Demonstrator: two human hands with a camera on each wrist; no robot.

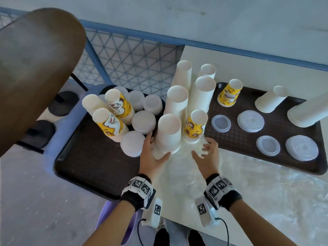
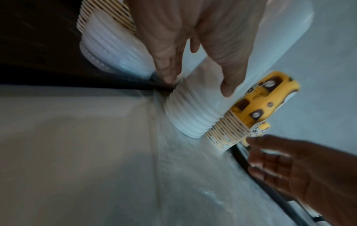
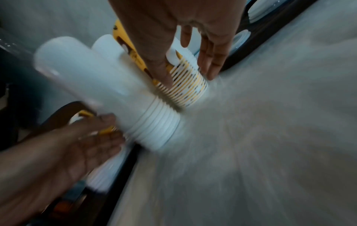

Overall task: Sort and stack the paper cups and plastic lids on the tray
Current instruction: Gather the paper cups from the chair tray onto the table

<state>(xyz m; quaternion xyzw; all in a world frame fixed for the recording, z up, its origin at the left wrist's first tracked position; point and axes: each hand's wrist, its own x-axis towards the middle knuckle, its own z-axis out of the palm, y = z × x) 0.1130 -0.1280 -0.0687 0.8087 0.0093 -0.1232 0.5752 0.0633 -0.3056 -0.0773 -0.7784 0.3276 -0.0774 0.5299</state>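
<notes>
Little can be read. The yellow printed cup stack (image 1: 230,93) standing upside down near the far-left corner of the right-hand brown tray (image 1: 266,162) carries inverted dark lettering; "SHOP" is the only word that comes out, and the lines beside it are too blurred to tell. The other yellow cups show only cartoon patterns. The bands on both wrists bear black-and-white square coded markers (image 1: 140,185), with no letters or numbers on them. The white cups and the lids show no print.
</notes>
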